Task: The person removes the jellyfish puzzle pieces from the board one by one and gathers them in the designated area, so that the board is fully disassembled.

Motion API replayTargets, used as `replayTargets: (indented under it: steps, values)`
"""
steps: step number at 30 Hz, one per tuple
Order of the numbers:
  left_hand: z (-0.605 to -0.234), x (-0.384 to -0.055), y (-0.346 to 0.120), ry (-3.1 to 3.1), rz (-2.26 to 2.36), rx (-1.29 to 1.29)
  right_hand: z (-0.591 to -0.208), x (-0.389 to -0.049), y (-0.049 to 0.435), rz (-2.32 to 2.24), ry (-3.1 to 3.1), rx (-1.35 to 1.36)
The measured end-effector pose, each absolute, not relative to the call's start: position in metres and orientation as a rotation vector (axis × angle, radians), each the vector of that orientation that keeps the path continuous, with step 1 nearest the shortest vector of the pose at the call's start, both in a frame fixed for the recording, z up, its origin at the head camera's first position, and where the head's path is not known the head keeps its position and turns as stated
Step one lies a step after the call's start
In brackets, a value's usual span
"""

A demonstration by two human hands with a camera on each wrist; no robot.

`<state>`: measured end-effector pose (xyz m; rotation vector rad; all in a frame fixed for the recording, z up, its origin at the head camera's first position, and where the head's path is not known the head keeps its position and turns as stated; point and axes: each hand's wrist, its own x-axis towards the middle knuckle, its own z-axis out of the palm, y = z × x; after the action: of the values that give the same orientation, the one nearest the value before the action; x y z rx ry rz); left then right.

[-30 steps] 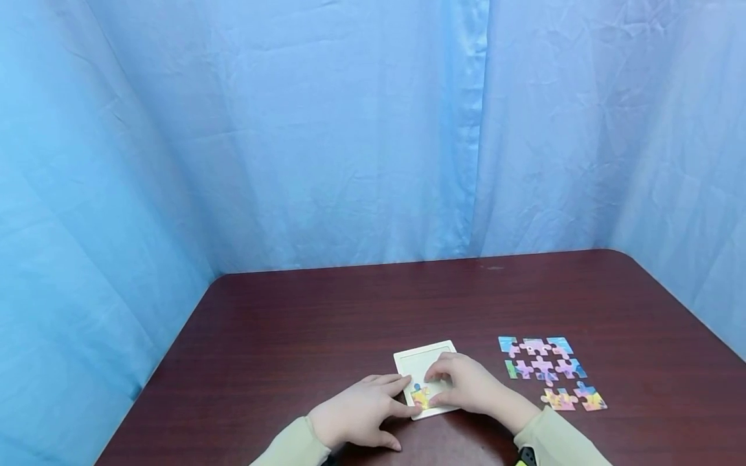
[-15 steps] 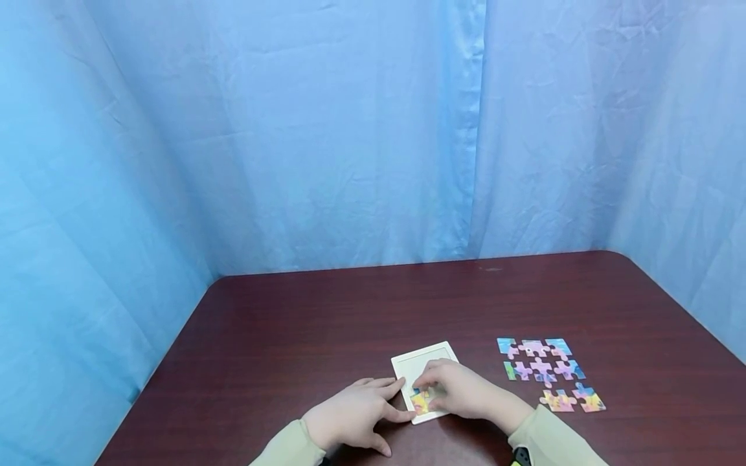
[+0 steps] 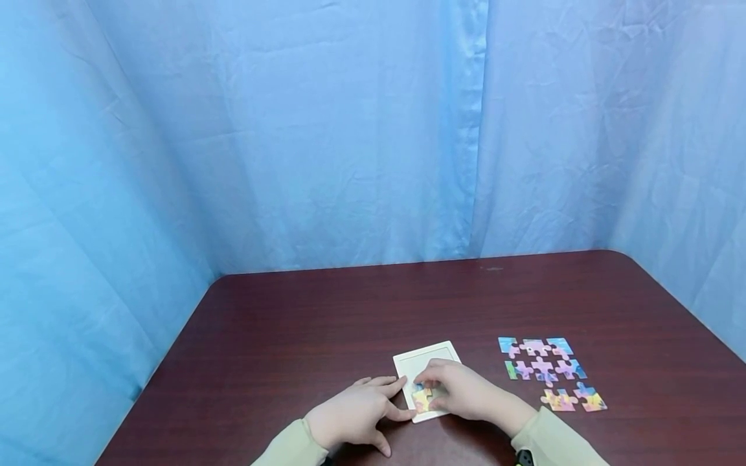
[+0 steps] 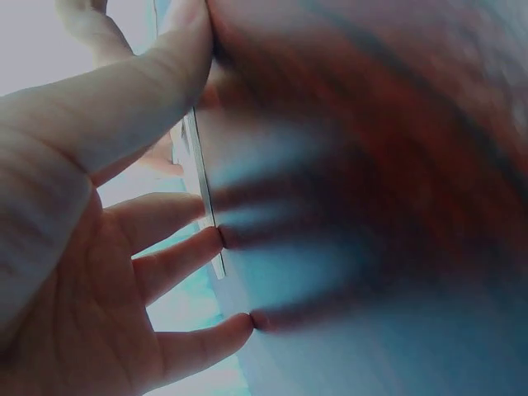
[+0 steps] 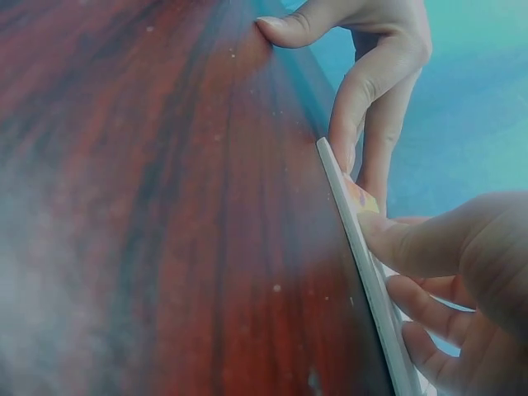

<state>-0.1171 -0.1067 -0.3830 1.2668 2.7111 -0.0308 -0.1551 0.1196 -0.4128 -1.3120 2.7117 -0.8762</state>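
A small white puzzle tray lies tilted on the table in the head view. In its near left corner is a yellow and blue puzzle piece. My right hand pinches this piece, thumb at its near right side and forefinger at its far edge. The right wrist view has the thumb low against the tray's edge beside the piece. My left hand is spread, its straight fingers touching the tray's left side and near corner. Its thumb reaches toward the table. In the left wrist view, other left fingertips touch the tabletop.
Right of the tray, several colourful puzzle pieces lie in loose rows, mostly pink and blue, with yellow ones nearest. The dark red wooden table has rounded far corners. Blue curtains hang behind it and along both sides.
My right forefinger has moved left from over the tray floor to the far edge of the yellow piece, drawing in around it. My left hand stays at the tray's left side.
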Motion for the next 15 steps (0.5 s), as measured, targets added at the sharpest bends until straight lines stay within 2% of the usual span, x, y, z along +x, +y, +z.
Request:
replayTargets:
  steps: [15]
  values:
    - [-0.3836, -0.1168, -0.1061, 2.731, -0.051, 1.279, -0.4162, -0.1537, 0.123, -0.998, 2.708, -1.267]
